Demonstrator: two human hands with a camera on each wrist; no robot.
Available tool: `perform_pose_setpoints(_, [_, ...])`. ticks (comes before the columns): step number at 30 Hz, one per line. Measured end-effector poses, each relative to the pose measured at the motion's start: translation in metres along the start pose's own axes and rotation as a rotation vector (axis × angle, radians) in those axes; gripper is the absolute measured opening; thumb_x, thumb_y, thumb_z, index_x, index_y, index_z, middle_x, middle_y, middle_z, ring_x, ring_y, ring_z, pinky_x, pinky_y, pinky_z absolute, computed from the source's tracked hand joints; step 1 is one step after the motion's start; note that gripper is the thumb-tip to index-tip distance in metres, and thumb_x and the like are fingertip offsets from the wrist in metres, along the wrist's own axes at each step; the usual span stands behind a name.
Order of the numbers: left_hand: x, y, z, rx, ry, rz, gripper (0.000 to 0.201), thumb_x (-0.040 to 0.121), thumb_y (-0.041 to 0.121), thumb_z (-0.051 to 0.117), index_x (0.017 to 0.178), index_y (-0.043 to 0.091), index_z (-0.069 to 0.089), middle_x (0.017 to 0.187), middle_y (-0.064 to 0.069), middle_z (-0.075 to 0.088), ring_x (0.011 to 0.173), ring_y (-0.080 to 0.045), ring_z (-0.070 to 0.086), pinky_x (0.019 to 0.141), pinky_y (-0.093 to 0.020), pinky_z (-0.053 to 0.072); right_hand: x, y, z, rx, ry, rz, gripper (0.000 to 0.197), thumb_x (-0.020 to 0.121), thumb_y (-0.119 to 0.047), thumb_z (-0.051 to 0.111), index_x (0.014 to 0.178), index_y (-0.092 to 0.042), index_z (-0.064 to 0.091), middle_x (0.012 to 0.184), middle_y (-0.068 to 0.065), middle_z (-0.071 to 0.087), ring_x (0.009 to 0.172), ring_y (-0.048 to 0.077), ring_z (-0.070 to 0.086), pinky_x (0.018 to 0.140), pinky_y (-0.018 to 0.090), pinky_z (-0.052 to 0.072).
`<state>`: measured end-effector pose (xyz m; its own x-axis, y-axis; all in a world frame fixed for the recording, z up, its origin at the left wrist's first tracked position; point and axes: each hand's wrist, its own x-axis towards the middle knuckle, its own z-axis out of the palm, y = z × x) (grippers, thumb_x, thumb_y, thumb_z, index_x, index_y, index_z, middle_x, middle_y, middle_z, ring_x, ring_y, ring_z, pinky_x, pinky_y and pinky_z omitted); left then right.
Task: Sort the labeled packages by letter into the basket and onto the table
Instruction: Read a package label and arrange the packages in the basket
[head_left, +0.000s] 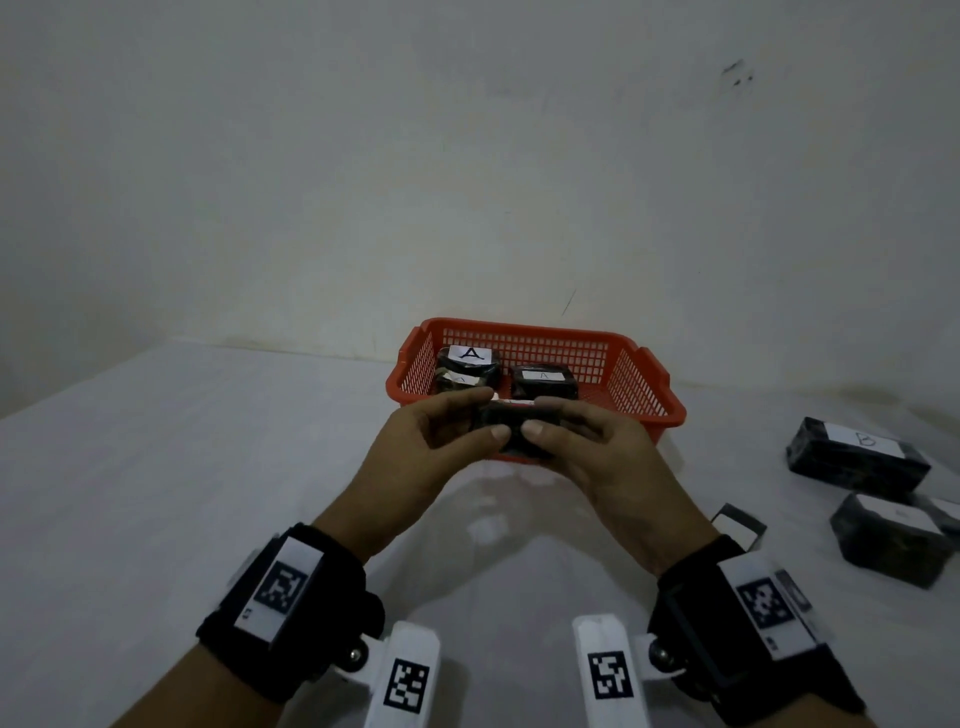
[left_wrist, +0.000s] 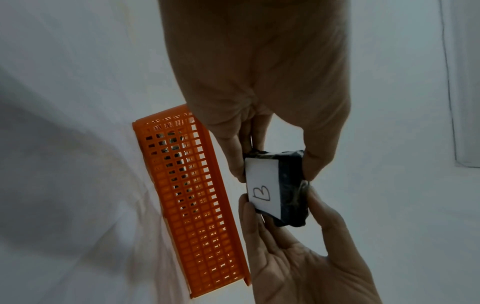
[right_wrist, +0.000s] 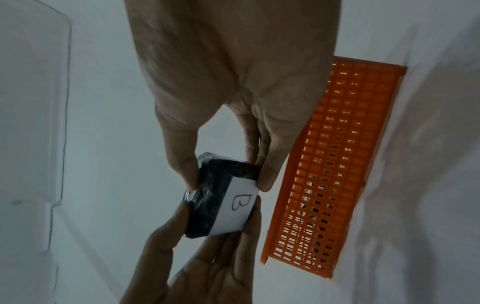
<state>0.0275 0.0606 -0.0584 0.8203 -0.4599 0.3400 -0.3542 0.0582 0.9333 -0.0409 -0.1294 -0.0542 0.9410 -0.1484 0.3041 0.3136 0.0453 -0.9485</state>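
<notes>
A black wrapped package (head_left: 514, 434) with a white label marked B (left_wrist: 262, 188) is held in the air just in front of the red mesh basket (head_left: 649, 413). My left hand (head_left: 491, 413) pinches its left end and my right hand (head_left: 540, 415) pinches its right end, thumbs on the near side. The B label (right_wrist: 237, 206) faces away from me, toward the basket. Inside the basket lie two black packages labeled A (head_left: 467, 369) (head_left: 543, 382).
Two black packages with white labels (head_left: 857, 454) (head_left: 888, 545) lie on the white-covered table (head_left: 208, 493) at the right; the farther one reads B. The basket stands near the back wall.
</notes>
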Motion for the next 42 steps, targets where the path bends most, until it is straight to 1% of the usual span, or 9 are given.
perform_pose_setpoints(4, [-0.001,0.002,-0.001,0.018,0.055,0.011,0.040,0.089,0.016,0.073,0.129,0.018,0.068,0.114,0.004,0.077,0.108,-0.007,0.071,0.099,-0.033,0.057,-0.002,-0.001,0.001,-0.013,-0.075,0.008,0.039,0.083,-0.020,0.074,0.120,-0.008,0.074,0.116,0.009,0.079,0.112,0.024,0.075,0.098,0.034,0.059])
perform_pose_setpoints(8, [-0.002,0.004,-0.001,-0.048,-0.023,-0.016,0.047,0.085,0.028,0.072,0.131,0.017,0.066,0.119,0.000,0.075,0.113,-0.014,0.070,0.100,-0.037,0.056,-0.001,-0.001,0.000,-0.065,-0.027,-0.026,0.041,0.081,-0.024,0.076,0.119,-0.009,0.075,0.114,0.008,0.080,0.111,0.023,0.075,0.098,0.035,0.060])
perform_pose_setpoints(11, [-0.003,0.004,0.001,-0.008,-0.019,0.003,0.042,0.086,0.024,0.073,0.128,0.018,0.068,0.115,0.004,0.076,0.110,-0.009,0.071,0.096,-0.029,0.058,-0.001,0.000,-0.002,-0.064,-0.062,-0.008,0.036,0.084,-0.020,0.074,0.119,-0.010,0.075,0.114,0.008,0.079,0.112,0.023,0.075,0.096,0.031,0.060])
perform_pose_setpoints(14, [-0.002,0.005,-0.002,-0.002,0.012,0.005,0.036,0.089,0.015,0.072,0.125,0.019,0.070,0.109,0.006,0.078,0.105,-0.006,0.072,0.093,-0.022,0.058,-0.001,-0.001,-0.003,-0.040,-0.111,0.027,0.038,0.085,-0.020,0.072,0.122,-0.010,0.074,0.119,0.010,0.078,0.115,0.025,0.073,0.103,0.037,0.057])
perform_pose_setpoints(20, [-0.002,0.006,-0.004,-0.023,-0.073,-0.026,0.037,0.086,0.023,0.074,0.123,0.023,0.069,0.113,0.005,0.077,0.108,-0.009,0.072,0.093,-0.025,0.058,0.001,0.001,-0.008,-0.086,-0.058,0.003,0.051,0.076,-0.028,0.080,0.123,-0.012,0.074,0.118,0.009,0.078,0.116,0.025,0.073,0.109,0.050,0.052])
perform_pose_setpoints(26, [-0.001,0.004,-0.008,0.006,-0.036,-0.026,0.048,0.082,0.018,0.078,0.128,0.021,0.066,0.111,0.009,0.077,0.105,-0.004,0.072,0.085,-0.016,0.057,-0.001,-0.002,-0.006,-0.124,-0.103,0.001,0.047,0.073,-0.024,0.080,0.119,-0.018,0.073,0.117,0.002,0.079,0.116,0.019,0.073,0.103,0.037,0.057])
perform_pose_setpoints(30, [-0.001,0.006,-0.009,0.024,-0.020,0.001,0.051,0.079,0.011,0.082,0.126,0.019,0.066,0.112,0.006,0.077,0.106,-0.006,0.072,0.089,-0.021,0.058,-0.001,0.000,-0.006,-0.108,-0.092,0.020,0.055,0.071,-0.023,0.082,0.124,-0.019,0.071,0.121,0.002,0.078,0.117,0.018,0.072,0.103,0.040,0.056])
perform_pose_setpoints(37, [-0.004,0.007,-0.007,-0.024,-0.114,0.038,0.067,0.073,-0.009,0.082,0.131,0.016,0.059,0.126,0.001,0.069,0.115,-0.013,0.069,0.089,-0.028,0.059,0.002,-0.001,-0.004,-0.039,-0.069,0.197,0.041,0.090,-0.029,0.069,0.124,-0.006,0.070,0.110,0.014,0.079,0.098,0.030,0.078,0.076,0.034,0.063])
perform_pose_setpoints(42, [-0.004,0.007,-0.004,0.018,-0.081,0.058,0.062,0.080,0.023,0.078,0.138,0.028,0.056,0.129,0.011,0.067,0.117,-0.006,0.067,0.089,-0.026,0.059,0.000,0.001,-0.005,-0.088,-0.020,0.128,0.032,0.092,-0.010,0.073,0.124,-0.012,0.070,0.116,0.010,0.078,0.103,0.028,0.077,0.081,0.041,0.064])
